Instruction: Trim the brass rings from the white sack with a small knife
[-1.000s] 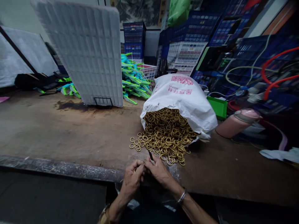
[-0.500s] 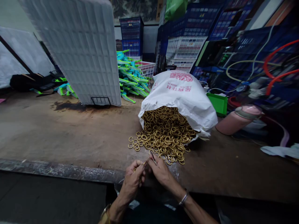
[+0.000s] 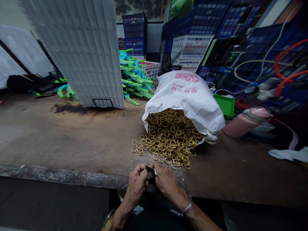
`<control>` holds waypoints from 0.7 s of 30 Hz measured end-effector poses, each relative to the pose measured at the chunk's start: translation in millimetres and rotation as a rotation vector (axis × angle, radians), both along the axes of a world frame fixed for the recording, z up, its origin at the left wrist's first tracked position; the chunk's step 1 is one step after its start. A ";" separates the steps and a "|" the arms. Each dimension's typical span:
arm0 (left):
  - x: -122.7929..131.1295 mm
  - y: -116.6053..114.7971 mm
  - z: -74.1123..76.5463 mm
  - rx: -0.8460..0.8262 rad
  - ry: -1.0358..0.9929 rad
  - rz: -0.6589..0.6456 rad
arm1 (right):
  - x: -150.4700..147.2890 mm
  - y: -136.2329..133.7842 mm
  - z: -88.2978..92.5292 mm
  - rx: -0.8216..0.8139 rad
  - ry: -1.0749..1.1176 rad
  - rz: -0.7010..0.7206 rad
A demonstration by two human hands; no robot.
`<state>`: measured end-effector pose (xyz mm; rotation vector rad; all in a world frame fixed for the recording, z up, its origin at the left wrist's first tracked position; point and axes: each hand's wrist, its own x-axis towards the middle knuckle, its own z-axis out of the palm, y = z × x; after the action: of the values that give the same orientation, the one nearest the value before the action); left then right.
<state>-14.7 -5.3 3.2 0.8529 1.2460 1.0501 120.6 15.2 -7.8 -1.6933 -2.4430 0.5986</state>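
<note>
My left hand [image 3: 136, 180] is closed around a gold-coloured ring [image 3: 139, 174], which shows only in part between the fingers. Close beside it, my right hand [image 3: 166, 180] grips a small knife with a dark blade [image 3: 150, 170]; a bit of white shows near its fingers. The blade points toward the left fingertips, and whether it touches the ring is hidden. Just beyond both hands, a heap of gold-coloured rings [image 3: 168, 147] spills onto the table from the mouth of a white sack [image 3: 185, 96] with red print.
A tall ribbed white panel [image 3: 89, 57] stands on a wire stand at the left of the wooden table [image 3: 72, 138]. Behind it lie blue-and-green plastic pieces [image 3: 136, 80]. A pink bottle [image 3: 245, 122] and a green tray [image 3: 225, 106] sit at the right, near stacked crates [image 3: 191, 46].
My right hand has turned and drawn slightly down and right, so the dark blade now shows between the hands. The left hand stays almost where it was.
</note>
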 end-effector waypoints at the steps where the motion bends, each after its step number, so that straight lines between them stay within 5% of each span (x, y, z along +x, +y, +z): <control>1: -0.3 -0.2 0.3 0.000 0.000 -0.002 | 0.2 0.3 -0.9 0.013 -0.016 -0.002; 9: -7.1 -16.9 18.0 -0.006 -0.214 -0.160 | 3.3 10.7 9.4 0.007 -0.132 -0.094; 15: -12.2 -13.0 14.0 -0.106 -0.464 -0.080 | 5.4 25.5 13.3 0.103 -0.136 -0.267; 21: -16.6 -8.8 9.8 -0.134 -0.515 -0.028 | -2.6 35.5 10.1 0.167 -0.223 -0.207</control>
<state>-31.3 -14.1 13.0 0.4538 0.8525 1.0651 118.0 50.7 2.3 -2.0007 -2.3328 0.1851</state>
